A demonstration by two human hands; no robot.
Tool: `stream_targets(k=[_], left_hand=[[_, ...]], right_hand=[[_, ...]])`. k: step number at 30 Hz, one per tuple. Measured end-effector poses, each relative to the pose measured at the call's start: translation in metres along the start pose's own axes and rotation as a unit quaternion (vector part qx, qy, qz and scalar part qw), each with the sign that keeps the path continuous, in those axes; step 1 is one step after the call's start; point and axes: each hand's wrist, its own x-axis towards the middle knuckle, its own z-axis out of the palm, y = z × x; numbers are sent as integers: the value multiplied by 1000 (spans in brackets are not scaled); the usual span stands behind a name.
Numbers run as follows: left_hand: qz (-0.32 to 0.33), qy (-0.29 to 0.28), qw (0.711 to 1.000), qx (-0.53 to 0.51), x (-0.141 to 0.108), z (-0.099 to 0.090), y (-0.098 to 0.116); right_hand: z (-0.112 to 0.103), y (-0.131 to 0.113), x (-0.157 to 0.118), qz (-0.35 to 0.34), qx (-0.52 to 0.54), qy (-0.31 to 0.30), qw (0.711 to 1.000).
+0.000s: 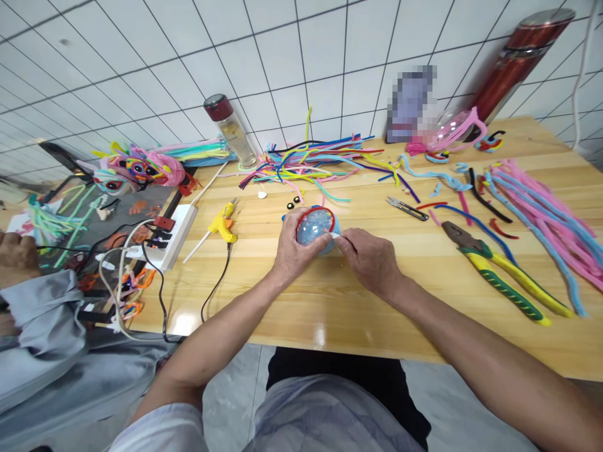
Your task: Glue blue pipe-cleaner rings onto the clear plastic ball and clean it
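My left hand [293,246] is wrapped around a small, light blue, cup-like round piece [311,230] with a red rim, its hollow side facing up. The fingers on its far side are partly hidden. At the piece's right edge, my right hand [370,256] is closed in a pinch; a thin pale tip shows at the fingertips, too small to name. Just beyond the piece lie black-and-yellow beads [293,203] like eyes. A yellow glue gun [221,223] rests to the left of my hands. To the right are small thread snips [407,209] and yellow-green-handled pliers [504,276].
Colourful pipe cleaners [306,161] are heaped at the back, with pink and blue ones [546,213] at right. A glass bottle [233,132] and red flask [522,63] stand by the wall. Left are a corded power strip [176,238] and another person's hand [17,254].
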Motion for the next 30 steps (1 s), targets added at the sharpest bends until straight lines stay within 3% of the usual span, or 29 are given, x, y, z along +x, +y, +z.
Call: stream_targets(k=[12,30], left_hand=[[-17,0,1000,-3,1,0,-1],[25,22,999,9,0,3,-4]], right_hand=[[-3,7,3,-22,35,-17,999],[0,-2,0,2,2,-2,1000]])
